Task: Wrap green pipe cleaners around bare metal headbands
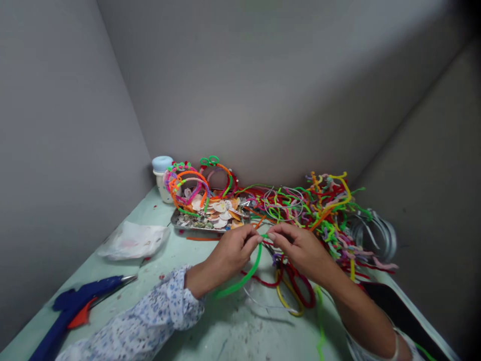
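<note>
A green pipe cleaner is pinched near one end between the fingertips of my left hand and my right hand. Its long part curves down below the left fingers, over the table. The two hands almost meet, thumbs facing each other. Below them on the table lie what look like scissors with a yellow and a dark red handle loop; my right hand partly hides them. A thin pale wire and a red pipe cleaner lie beside these loops.
Behind the hands is a metal tray of shells with pipe-cleaner headbands on it. Tangled pipe cleaners and coiled wire are right. A blue glue gun, plastic bag and lidded jar are left.
</note>
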`<state>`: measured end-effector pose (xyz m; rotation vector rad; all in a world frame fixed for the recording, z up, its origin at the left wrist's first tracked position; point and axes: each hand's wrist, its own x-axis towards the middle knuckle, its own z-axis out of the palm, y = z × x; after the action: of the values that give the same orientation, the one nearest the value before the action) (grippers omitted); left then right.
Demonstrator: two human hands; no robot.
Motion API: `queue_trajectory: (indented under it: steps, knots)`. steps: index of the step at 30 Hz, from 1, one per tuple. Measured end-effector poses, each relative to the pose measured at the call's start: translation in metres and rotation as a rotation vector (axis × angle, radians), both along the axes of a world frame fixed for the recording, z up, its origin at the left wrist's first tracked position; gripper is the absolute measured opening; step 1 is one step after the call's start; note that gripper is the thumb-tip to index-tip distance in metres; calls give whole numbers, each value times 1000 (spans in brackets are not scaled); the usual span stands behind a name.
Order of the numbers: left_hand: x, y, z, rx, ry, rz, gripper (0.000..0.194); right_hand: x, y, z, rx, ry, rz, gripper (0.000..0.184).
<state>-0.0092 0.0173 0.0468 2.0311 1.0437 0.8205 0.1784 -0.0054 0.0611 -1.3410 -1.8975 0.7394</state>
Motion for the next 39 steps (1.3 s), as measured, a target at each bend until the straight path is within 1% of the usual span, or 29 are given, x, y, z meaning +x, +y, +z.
queue_trajectory:
  steps: [4,11,17,27,30,35,39]
  knots:
    - [1,-1,0,20,24,7,20,0,0,0,1,-11,-5,20]
    - [0,0,-6,214,93,-5,19,0,0,0,-3,-27,-7,21]
    - [-1,0,-9,292,172,-13,20,-2,0,1,2,-41,-19,21]
    - [-1,3,-12,336,295,7,22,-3,2,-4,8,-101,-7,21]
    - [-1,4,-14,326,304,-2,22,-3,2,-5,2,-123,-4,22]
    - [1,6,-17,305,350,15,16,-3,2,-6,-9,-139,-3,22]
    - [0,6,-15,305,343,-7,20,-2,3,-7,10,-151,-4,22]
